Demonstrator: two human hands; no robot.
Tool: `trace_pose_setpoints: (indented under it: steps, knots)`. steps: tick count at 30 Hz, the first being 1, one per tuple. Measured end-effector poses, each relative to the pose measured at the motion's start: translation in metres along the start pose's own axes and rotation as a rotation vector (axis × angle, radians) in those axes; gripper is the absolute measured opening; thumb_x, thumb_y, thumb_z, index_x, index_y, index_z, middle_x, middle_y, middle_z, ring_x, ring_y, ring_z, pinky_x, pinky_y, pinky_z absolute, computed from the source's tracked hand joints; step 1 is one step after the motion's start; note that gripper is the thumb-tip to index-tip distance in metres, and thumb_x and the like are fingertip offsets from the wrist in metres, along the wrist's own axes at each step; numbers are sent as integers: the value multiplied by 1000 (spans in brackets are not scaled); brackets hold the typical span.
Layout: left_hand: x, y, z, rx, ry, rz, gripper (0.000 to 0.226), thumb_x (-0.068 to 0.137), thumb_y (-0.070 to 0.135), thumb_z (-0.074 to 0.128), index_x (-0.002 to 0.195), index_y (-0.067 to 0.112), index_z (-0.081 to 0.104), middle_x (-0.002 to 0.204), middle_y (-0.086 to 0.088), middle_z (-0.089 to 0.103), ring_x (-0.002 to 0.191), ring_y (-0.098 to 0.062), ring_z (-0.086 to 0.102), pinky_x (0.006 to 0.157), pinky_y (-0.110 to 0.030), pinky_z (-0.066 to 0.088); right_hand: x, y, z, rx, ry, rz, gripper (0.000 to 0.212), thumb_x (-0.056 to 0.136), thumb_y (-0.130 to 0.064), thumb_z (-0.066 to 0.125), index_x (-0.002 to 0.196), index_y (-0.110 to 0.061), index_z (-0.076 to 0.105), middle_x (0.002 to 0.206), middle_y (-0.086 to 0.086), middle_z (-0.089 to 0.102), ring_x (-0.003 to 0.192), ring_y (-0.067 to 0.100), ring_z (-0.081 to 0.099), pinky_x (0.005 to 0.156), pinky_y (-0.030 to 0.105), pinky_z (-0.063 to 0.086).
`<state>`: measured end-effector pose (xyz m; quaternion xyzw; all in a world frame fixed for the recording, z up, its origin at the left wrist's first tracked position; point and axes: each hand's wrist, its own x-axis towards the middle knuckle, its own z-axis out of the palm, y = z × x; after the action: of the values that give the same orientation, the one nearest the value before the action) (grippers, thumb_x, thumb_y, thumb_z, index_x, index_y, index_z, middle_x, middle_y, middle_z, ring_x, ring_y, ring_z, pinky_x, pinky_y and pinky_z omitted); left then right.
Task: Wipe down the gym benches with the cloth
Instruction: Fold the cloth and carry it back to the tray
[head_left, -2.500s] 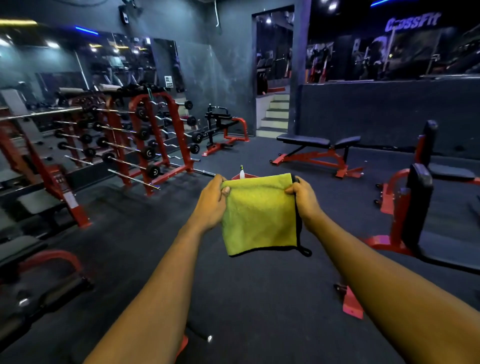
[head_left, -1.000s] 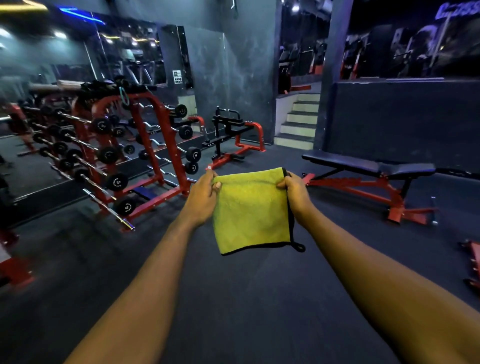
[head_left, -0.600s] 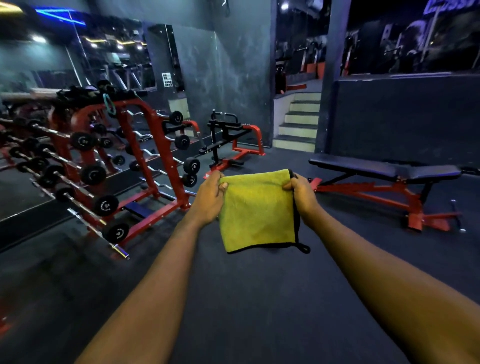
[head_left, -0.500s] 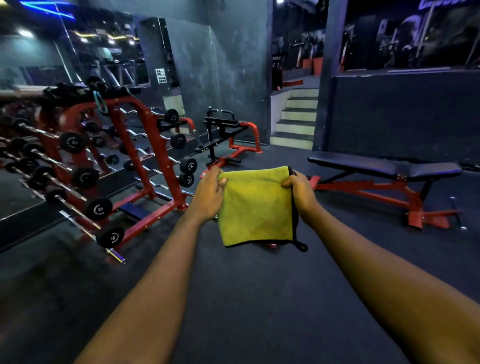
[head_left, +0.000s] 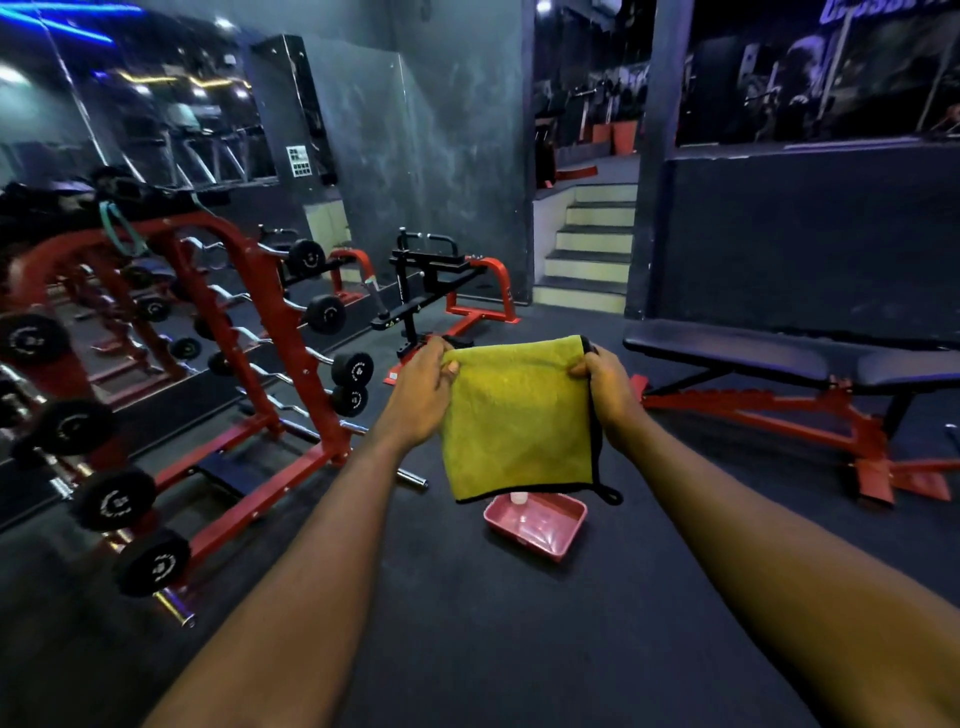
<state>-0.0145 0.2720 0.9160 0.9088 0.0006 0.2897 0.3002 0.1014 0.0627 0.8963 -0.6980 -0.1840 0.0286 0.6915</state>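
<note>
**Cloth (head_left: 519, 415) aloft, bench (head_left: 779, 358) not yet reached**

Pinched at both top corners by left hand (head_left: 421, 400) and right hand (head_left: 608, 400), hanging flat over the floor (head_left: 467, 649), well apart from the bench at right. Best folded, then pressed along the padding end to end. Counted: one cloth, two hands, one flat bench, one pink tray (head_left: 540, 535) below.

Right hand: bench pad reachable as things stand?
Probably not yet. The right hand grips a corner of the cloth, and the bench pad lies farther to the right across bare floor. Nothing blocks the way; a step closer should do.
</note>
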Motion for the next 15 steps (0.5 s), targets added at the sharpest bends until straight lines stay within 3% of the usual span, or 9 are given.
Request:
trace_pose_setpoints:
  steps: [7,15]
  knots:
    - [101,-71,25,-25,2,3,10,102,13,44,100,7,51,94,-6,56,85,-16,52,65,-16,35,112,25,28,-8,10,8,15,60,-24,49,73,-17,49,79,8,52,80,25,50,73,43,40]
    - [223,-178,53,-116,-53,46,10,102,12,44,94,9,48,84,0,51,74,-10,48,58,-13,34,237,59,78,-28,102,16,13,61,-23,49,73,-18,50,79,5,53,81,25,49,75,41,39]
